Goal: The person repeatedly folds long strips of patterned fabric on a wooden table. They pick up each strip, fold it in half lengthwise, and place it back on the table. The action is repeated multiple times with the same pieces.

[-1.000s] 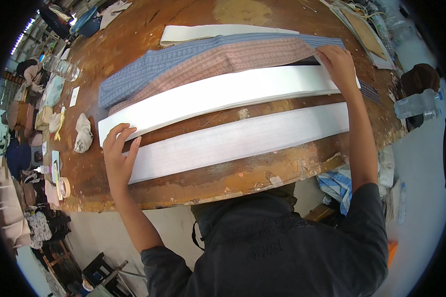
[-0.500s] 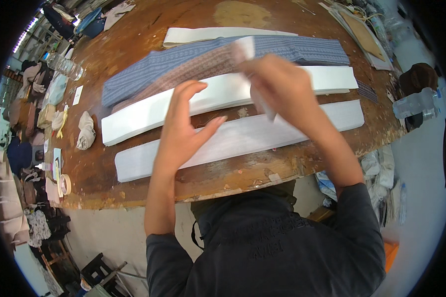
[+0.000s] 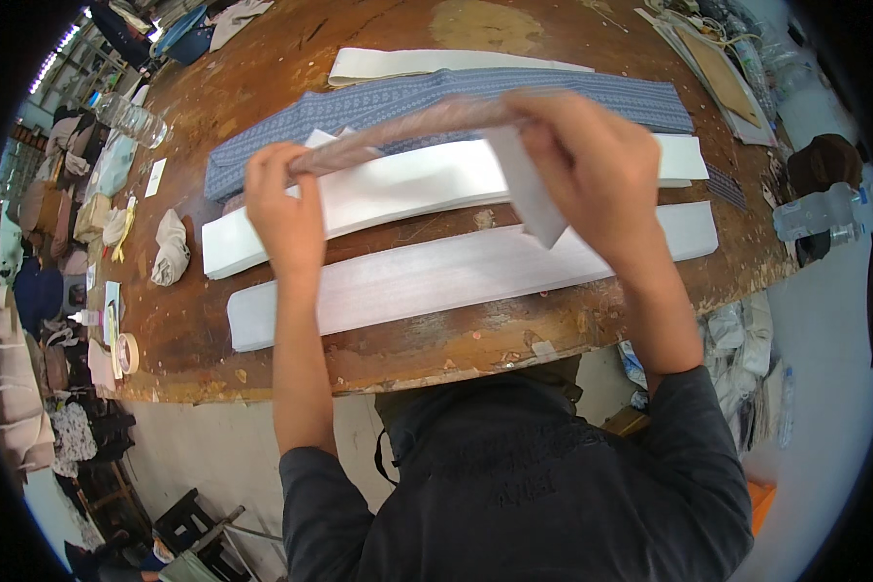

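Both hands hold up one long strip of reddish checked fabric with a white backing, stretched between them above the wooden table. My left hand grips its left end. My right hand grips the right part, where a white flap hangs down. Under the raised strip lie a white strip pile and, nearer me, another long white strip. A blue patterned fabric strip lies just beyond, with one more white strip behind it.
A crumpled white rag and a tape roll sit at the table's left end. A plastic bottle lies at far left, another bottle at right. Boards and papers occupy the far right. Clothes are piled along the left.
My hands left the flat strips on the table, picked up the reddish checked strip and raised it. It now hangs stretched between both hands instead of lying beside the blue strip.
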Motion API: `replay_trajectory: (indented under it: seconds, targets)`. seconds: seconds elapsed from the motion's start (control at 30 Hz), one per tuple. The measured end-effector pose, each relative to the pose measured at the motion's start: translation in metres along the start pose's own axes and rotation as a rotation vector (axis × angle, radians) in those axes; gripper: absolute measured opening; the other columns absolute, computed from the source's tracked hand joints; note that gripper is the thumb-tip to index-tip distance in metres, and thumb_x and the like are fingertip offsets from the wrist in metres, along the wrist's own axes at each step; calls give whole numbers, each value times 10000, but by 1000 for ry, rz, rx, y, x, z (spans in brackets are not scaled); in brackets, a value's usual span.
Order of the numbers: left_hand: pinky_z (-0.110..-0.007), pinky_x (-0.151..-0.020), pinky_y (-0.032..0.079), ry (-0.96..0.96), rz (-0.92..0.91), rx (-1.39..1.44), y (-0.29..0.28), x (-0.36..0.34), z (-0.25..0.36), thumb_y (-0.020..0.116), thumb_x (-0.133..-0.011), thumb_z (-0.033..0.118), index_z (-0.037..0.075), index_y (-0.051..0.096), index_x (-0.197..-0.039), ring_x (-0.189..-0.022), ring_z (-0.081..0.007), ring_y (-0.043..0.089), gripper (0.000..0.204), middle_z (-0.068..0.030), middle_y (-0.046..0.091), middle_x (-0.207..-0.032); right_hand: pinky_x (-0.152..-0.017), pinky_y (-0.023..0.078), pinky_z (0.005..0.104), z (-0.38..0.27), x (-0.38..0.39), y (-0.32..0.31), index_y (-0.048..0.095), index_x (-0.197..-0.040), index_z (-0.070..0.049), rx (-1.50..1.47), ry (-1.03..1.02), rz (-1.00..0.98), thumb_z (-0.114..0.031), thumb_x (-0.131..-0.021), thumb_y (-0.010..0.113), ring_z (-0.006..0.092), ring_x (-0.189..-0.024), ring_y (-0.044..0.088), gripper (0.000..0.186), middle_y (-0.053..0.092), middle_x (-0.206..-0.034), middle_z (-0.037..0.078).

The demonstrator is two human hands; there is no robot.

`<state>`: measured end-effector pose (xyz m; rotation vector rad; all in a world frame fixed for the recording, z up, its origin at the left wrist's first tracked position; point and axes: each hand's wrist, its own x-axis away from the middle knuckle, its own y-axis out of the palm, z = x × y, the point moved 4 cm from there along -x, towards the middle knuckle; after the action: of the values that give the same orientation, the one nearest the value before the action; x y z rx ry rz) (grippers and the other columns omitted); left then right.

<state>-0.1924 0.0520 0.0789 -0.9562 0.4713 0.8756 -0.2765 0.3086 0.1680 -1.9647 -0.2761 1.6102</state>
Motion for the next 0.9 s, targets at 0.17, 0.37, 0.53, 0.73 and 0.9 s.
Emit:
replay_trajectory:
  seconds: [0.17, 0.37, 0.53, 0.73, 0.9]
  targets:
    - [-348, -831, 490, -65, 40, -9, -29, -30, -40, 597, -861, 28, 34, 667, -968, -939, -243, 623, 128, -95, 640, -989, -575, 500, 286, 24, -2, -14, 679, -986, -65, 40, 120, 76, -33, -840, 658, 191, -632, 648, 151, 673, -759, 94]
    - [-353, -826, 495, 154, -67, 216, -24, -14, 19, 688, -801, 69, 47, 615, -1114, -974, -233, 583, 322, -102, 594, -1066, -517, 481, 324, 13, -8, 0, 650, -919, -83, -33, 57, 71, -63, -800, 674, 240, -578, 614, 123, 635, -696, 78]
    - [-384, -921, 466, 79, -316, 541, 27, 23, 95, 739, -727, 70, 55, 535, -1240, -1122, -320, 578, 552, -185, 602, -1176, -526, 491, 306, -16, -8, 17, 649, -927, -58, -66, -21, -130, -24, -763, 682, 218, -588, 627, 170, 646, -721, 67]
    - [-386, -849, 498, -88, -435, 391, 42, 13, 59, 720, -757, 67, 10, 606, -1133, -917, -331, 656, 397, -193, 684, -940, -630, 513, 253, -4, -16, -21, 700, -979, -58, 75, -18, 96, -3, -790, 679, 198, -698, 676, 198, 702, -848, 96]
    - [-356, -781, 504, 17, -403, 90, 25, -8, 5, 653, -831, 72, 10, 665, -1026, -850, -308, 666, 206, -162, 693, -944, -657, 485, 212, 28, -12, -42, 696, -1018, -28, 149, 124, 196, 3, -836, 659, 65, -724, 619, 188, 703, -848, 49]
